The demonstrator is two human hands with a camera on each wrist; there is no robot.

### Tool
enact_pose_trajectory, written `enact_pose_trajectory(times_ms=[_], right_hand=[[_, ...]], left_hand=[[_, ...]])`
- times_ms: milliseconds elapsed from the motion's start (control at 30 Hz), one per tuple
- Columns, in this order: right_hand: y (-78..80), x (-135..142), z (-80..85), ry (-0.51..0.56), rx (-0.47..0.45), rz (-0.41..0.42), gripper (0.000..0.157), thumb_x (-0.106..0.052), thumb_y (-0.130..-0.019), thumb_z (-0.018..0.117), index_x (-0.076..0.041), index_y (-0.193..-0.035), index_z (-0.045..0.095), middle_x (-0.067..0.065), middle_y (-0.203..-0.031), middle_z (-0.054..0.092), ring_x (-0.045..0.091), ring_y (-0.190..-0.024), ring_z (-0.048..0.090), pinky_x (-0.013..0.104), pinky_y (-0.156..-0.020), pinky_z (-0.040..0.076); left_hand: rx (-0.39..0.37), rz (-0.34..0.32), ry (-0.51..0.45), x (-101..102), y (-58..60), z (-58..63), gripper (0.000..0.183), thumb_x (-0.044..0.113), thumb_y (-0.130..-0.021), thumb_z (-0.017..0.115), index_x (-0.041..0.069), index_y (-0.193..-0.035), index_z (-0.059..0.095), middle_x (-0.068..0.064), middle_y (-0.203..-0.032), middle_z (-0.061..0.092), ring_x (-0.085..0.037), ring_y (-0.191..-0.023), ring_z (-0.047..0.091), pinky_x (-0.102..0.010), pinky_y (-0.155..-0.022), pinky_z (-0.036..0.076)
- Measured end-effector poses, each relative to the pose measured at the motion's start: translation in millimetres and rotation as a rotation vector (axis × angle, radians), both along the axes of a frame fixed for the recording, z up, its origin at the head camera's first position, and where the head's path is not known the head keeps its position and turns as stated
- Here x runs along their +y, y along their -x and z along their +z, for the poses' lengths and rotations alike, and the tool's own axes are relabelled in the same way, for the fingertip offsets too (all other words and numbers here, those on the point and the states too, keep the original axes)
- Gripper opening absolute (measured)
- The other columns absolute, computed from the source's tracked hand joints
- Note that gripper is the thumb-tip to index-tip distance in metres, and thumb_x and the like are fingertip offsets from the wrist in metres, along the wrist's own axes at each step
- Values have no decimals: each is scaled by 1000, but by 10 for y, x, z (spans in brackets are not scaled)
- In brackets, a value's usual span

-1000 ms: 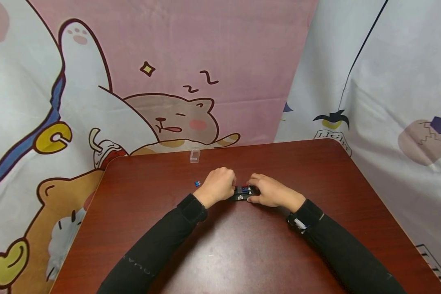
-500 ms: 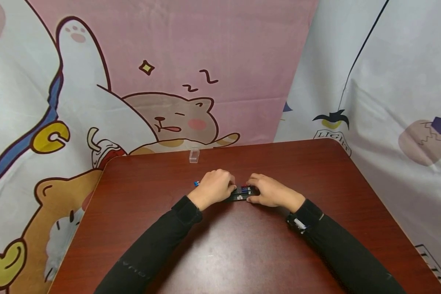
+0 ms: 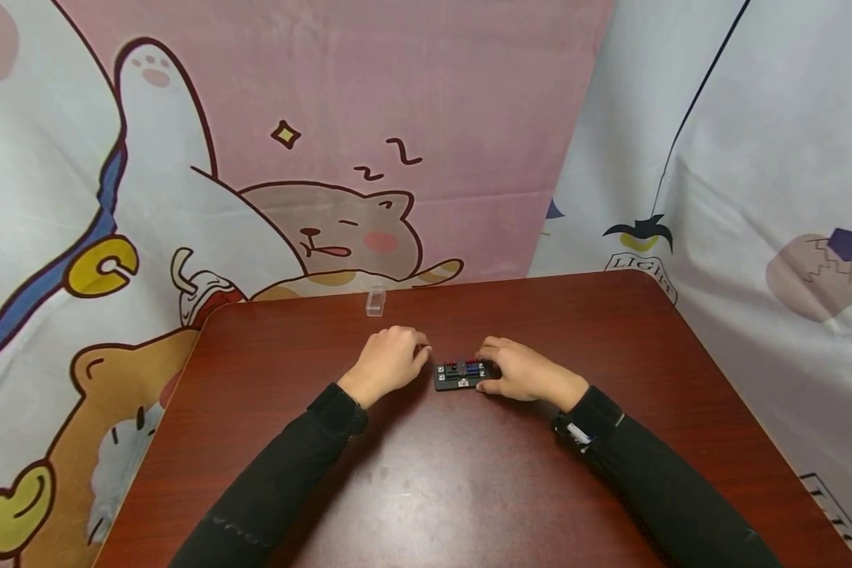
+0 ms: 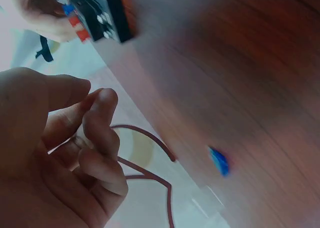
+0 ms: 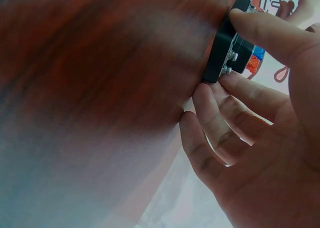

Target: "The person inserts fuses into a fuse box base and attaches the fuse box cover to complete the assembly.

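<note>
Black fuse block [image 3: 460, 374] lies flat on the reddish-brown table [image 3: 426, 489], about midway between its left and right edges and in its far half; its long side runs left to right, and its top carries metal screws [image 5: 233, 56], red inserts [image 5: 253, 64] and a blue insert [image 5: 258, 52]; the right hand [image 3: 528, 371] grips its right end, thumb along the near edge and index finger at the far side, the space between them only as wide as the block; its other fingers are bent and slightly spread, their tips near the table; the left hand [image 3: 390, 359] is just left of the block and apart from it, fingers loosely curled, thumb tip close to the index tip with a small gap, and it has hold of nothing that shows; in the left wrist view a small blue piece [image 4: 219, 161], somewhat blurred, lies on the table near that hand and apart from its fingers; a clear box [image 3: 375, 310] stands near the table's far edge, left of the block; dark sleeves [image 3: 277, 477] cover both forearms; beyond the table hangs a backdrop [image 3: 483, 142] with cartoon animals on pink and white.
</note>
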State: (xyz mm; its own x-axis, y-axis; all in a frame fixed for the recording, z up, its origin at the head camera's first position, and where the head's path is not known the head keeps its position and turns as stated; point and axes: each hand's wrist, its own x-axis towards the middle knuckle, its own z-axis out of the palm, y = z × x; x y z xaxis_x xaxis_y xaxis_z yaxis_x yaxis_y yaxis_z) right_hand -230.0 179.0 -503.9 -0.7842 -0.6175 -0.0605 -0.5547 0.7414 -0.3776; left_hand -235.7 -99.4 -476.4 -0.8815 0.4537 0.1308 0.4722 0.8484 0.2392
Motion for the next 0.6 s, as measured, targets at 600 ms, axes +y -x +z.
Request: enact_pose_trajectory(times_ms=[600], right_hand=[[-3,1,-15,4,-9,-12,55,-42,-92,77,-10,-135,68,3,-126,63,18,-109,59,44,-98,53]], left_hand=[[-2,255,-34,-721,82,-140,19,23,-98,70,12,-107,81,-9,-103,80,-27,-77,72,-51,-64,60]])
